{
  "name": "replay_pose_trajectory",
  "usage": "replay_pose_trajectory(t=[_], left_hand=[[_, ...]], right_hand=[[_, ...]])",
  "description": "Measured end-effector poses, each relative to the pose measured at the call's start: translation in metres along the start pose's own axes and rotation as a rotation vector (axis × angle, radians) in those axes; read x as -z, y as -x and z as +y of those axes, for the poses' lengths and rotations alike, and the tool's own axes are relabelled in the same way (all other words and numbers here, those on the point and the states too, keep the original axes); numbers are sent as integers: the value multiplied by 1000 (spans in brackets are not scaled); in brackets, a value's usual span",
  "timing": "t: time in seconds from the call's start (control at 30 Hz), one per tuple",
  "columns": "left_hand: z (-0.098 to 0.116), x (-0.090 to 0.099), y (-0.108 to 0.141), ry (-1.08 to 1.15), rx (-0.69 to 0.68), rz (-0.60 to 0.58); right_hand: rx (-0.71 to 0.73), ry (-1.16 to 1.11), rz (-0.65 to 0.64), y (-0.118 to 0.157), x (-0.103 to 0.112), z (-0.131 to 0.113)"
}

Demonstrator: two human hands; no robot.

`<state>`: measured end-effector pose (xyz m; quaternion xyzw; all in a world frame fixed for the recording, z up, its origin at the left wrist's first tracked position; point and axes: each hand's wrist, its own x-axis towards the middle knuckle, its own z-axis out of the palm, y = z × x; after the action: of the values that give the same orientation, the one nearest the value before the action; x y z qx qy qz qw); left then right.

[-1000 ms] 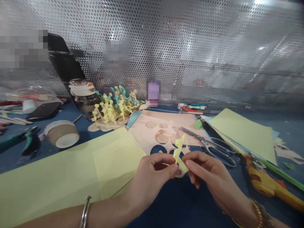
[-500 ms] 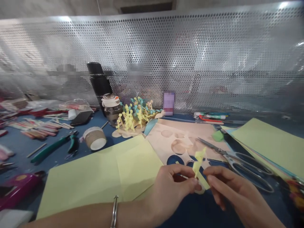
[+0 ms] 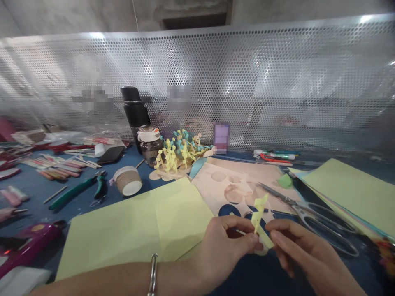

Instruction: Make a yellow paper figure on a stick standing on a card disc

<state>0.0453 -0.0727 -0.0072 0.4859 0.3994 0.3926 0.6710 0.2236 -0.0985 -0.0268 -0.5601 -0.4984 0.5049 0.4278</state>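
Observation:
My left hand (image 3: pixel 226 242) pinches the base of a small yellow paper piece (image 3: pixel 258 211) that stands upright with a folded, twisted shape. To its right, my right hand (image 3: pixel 300 244) has its fingers closed on a narrow yellow paper strip (image 3: pixel 266 237). Below the fingertips a pale round paper piece (image 3: pixel 261 249) partly shows. Beyond the hands lies pink paper (image 3: pixel 203 176) with round holes cut in it, and scissors (image 3: pixel 290 200) rest on it with blades half open. Yellow sheets (image 3: pixel 117 230) spread to the left, partly under my left arm.
Behind are small yellow and blue paper figures (image 3: pixel 173 156), a jar (image 3: pixel 150 146), a black bottle (image 3: pixel 135 117) and a perforated metal screen (image 3: pixel 197 74). A tape roll (image 3: pixel 127 181), green pliers (image 3: pixel 74 192) and a purple tool (image 3: pixel 33 246) lie left. More sheets (image 3: pixel 354 189) lie right.
The view has shifted slightly, so the whole scene sits a little further right and lower. Both hands keep nearly the same pose around the yellow paper.

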Motion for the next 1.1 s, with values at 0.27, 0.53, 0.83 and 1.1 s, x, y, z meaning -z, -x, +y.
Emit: replay_pose_trajectory(t=[0.27,0.53,0.83,1.1], left_hand=[[1,0,-2,-15,-7,3],[-3,3,1,-21,-5,-9],[-1,1,-1,-15,-18,-2],[0,0,-2,-29,-45,-26]], right_hand=[[1,13,17,-1,0,4],[17,19,9,-3,0,2],[6,10,-22,-1,-4,-1],[2,1,-31,1,-8,-11]])
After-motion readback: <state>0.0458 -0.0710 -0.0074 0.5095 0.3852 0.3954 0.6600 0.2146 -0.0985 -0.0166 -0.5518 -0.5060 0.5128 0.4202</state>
